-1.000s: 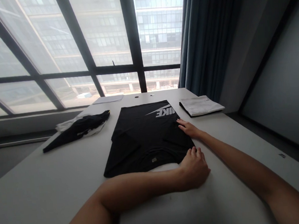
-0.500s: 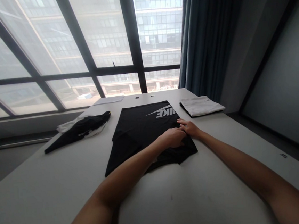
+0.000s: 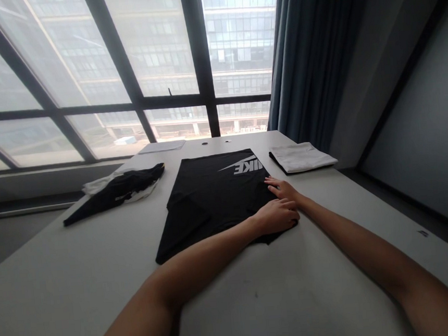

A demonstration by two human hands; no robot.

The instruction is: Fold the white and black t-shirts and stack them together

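A black T-shirt [image 3: 206, 190] with a white NIKE print lies spread on the white table, one side folded over. My left hand [image 3: 277, 215] reaches across to the shirt's near right corner, its fingers curled down round the fabric there. Just beyond it, my right hand [image 3: 283, 190] rests on the shirt's right edge with the fingers stretched out and lying flat. The two hands almost touch, and the left one covers part of the near right corner.
On the left of the table [image 3: 81, 285] lies a crumpled black-and-white garment [image 3: 127, 186]. A folded white-and-black cloth [image 3: 303, 158] sits at the right. White sheets [image 3: 162, 146] lie at the far edge, before the windows and a blue curtain [image 3: 301, 67].
My left hand has moved right and nearer, from beside my right hand's fingers to the shirt's near right corner. The right hand stays at the shirt's edge.
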